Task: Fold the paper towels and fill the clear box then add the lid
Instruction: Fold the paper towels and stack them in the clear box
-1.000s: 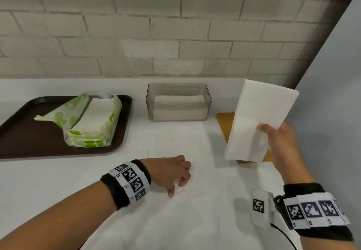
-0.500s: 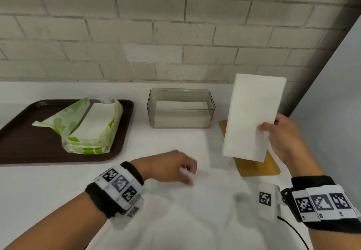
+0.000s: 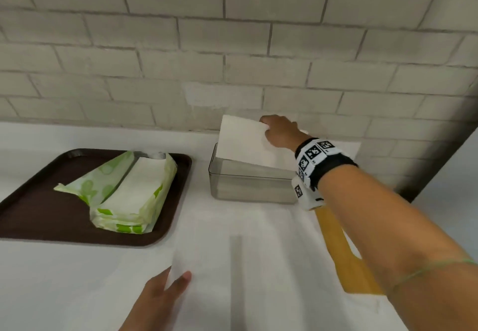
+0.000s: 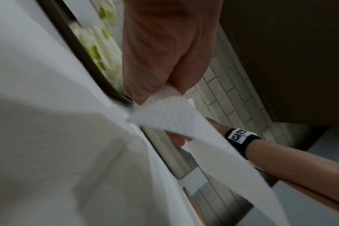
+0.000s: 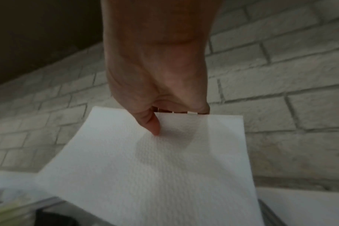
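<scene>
My right hand pinches a folded white paper towel by its end, thumb on top, and holds it tilted over the clear box by the brick wall. The towel's lower edge dips into the box, which holds folded towels. My left hand pinches the corner of another white paper towel lifted off the table near the front; the left wrist view shows that corner between thumb and fingers. The wooden lid lies on the table under my right forearm.
A brown tray at the left carries an opened green-and-white pack of paper towels. More white towels lie spread on the white table in front of me. A grey panel stands at the right.
My right hand has carried the folded towel from above the lid over to the box and tipped it in. My left hand has drawn back toward me, lifting a towel corner.
</scene>
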A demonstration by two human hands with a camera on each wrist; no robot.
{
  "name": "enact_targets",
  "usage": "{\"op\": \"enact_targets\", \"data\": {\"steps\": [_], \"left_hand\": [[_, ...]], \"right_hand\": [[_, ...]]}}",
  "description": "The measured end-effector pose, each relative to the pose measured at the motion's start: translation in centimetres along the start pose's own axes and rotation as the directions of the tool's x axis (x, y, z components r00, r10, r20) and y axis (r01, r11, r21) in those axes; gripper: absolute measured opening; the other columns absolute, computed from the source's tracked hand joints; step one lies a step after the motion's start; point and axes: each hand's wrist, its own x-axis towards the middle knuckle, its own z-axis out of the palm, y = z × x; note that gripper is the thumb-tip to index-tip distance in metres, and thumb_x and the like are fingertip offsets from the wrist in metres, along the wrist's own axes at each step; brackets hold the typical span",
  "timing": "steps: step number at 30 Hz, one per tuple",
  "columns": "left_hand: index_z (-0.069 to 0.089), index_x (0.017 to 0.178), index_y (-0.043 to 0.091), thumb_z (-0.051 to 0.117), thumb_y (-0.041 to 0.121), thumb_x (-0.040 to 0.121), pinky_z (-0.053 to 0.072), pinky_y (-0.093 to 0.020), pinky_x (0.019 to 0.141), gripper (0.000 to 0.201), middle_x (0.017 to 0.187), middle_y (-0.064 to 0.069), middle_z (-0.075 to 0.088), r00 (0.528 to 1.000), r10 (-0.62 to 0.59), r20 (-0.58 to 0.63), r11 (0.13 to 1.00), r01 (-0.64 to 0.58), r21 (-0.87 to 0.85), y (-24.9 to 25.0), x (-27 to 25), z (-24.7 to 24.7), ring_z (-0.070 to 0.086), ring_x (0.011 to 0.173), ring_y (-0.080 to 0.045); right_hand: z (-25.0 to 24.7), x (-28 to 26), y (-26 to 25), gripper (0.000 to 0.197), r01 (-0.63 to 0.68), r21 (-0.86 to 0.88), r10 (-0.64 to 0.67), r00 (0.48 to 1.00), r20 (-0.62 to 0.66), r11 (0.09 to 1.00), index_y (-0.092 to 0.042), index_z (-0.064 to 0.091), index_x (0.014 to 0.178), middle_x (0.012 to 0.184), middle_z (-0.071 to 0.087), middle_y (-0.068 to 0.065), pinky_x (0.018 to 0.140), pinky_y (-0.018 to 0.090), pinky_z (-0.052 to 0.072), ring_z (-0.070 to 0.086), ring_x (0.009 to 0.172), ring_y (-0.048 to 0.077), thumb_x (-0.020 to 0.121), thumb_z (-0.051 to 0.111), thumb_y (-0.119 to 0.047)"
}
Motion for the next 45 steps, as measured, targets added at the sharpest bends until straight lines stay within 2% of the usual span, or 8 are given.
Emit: {"op": "enact_targets", "data": {"steps": [7,15,20,24,27,31,39,45], "left_hand": [[0.064,0.034,0.027,0.074,0.018,0.049,0.037,-0.029,0.082,0.019,0.052,0.014,0.066,0.997,0.045,-0.068,0.997,-0.049,-0.064,-0.4,-1.1,-2.1,0.055,0.077,-0.007],[0.076,0.079,0.009,0.066,0.018,0.049,0.035,-0.017,0.083,0.033,0.065,0.021,0.065,0.991,0.107,-0.082,0.993,-0.111,-0.039,-0.9,-0.5,-2.8,0.052,0.096,-0.019],[0.069,0.069,0.023,0.074,0.012,0.08,0.04,-0.026,0.068,0.016,0.061,0.013,0.069,0.998,0.039,-0.058,0.999,-0.04,-0.018,-1.1,-0.3,-2.6,0.061,0.083,-0.019],[0.071,0.085,0.01,0.061,0.009,0.089,0.046,-0.03,0.068,0.011,0.065,0.004,0.073,0.999,0.006,-0.039,0.999,-0.008,-0.036,-1.3,-0.4,-2.3,0.064,0.076,-0.021],[0.07,0.094,0.002,0.071,0.009,0.082,0.051,-0.043,0.082,0.014,0.078,-0.013,0.075,1.0,-0.021,-0.016,0.994,0.019,-0.107,-1.2,-0.5,-1.6,0.068,0.082,-0.034],[0.067,0.1,0.004,0.057,0.006,0.091,0.051,-0.047,0.086,0.014,0.091,-0.017,0.074,0.999,-0.01,0.046,0.975,0.02,-0.222,-0.6,-1.2,-0.7,0.068,0.088,-0.036],[0.067,0.105,0.003,0.052,0.006,0.093,0.048,-0.051,0.094,0.019,0.099,-0.017,0.073,0.994,0.032,0.104,0.968,-0.005,-0.25,-0.9,-2.3,0.0,0.068,0.094,-0.036],[0.064,0.112,0.005,0.052,0.004,0.093,0.047,-0.052,0.097,0.022,0.104,-0.015,0.072,0.997,0.033,0.069,0.959,-0.012,-0.283,-1.0,-2.8,0.3,0.066,0.098,-0.034]], "right_hand": [[5.1,4.1,0.1,0.037,-0.021,-0.193,0.077,0.955,0.287,0.981,0.0,0.046,0.131,0.132,0.05,0.017,0.092,0.033,0.043,0.052,0.112,0.029,0.095,0.038,-0.006],[8.2,5.1,2.4,0.034,-0.029,-0.283,0.145,0.906,0.399,0.959,-0.013,0.05,0.121,0.115,0.05,0.004,0.081,0.03,0.04,0.054,0.087,0.023,0.087,0.052,-0.014],[4.9,0.9,0.6,0.062,0.0,-0.084,0.012,0.99,0.143,0.996,-0.014,0.032,0.142,0.141,0.035,0.013,0.105,0.044,0.035,0.032,0.131,0.031,0.085,0.056,-0.008],[3.4,-6.3,0.2,0.029,0.066,0.353,0.027,0.967,-0.252,0.933,-0.01,0.059,0.108,0.101,0.058,0.004,0.075,0.02,0.043,0.052,0.092,0.018,0.084,0.048,0.001],[4.8,-11.5,1.5,0.018,-0.167,0.406,0.153,0.986,0.068,0.898,-0.01,0.061,0.08,0.068,0.058,-0.001,0.056,0.015,0.044,0.055,0.062,0.014,0.084,0.049,0.003],[8.5,-15.6,2.2,0.017,-0.434,0.134,0.339,0.832,0.439,0.891,-0.004,0.056,0.078,0.063,0.059,0.007,0.054,0.025,0.05,0.06,0.055,0.02,0.087,0.063,-0.016],[12.2,-17.9,0.0,0.074,-0.393,-0.182,0.433,0.839,0.33,0.901,-0.005,0.039,0.127,0.127,0.051,0.007,0.1,0.039,0.039,0.05,0.119,0.029,0.074,0.076,-0.04],[12.4,-18.1,-0.5,0.06,-0.47,0.154,0.408,0.857,0.316,0.869,-0.003,0.042,0.132,0.135,0.049,0.011,0.101,0.033,0.04,0.048,0.123,0.027,0.082,0.071,-0.021]]}}
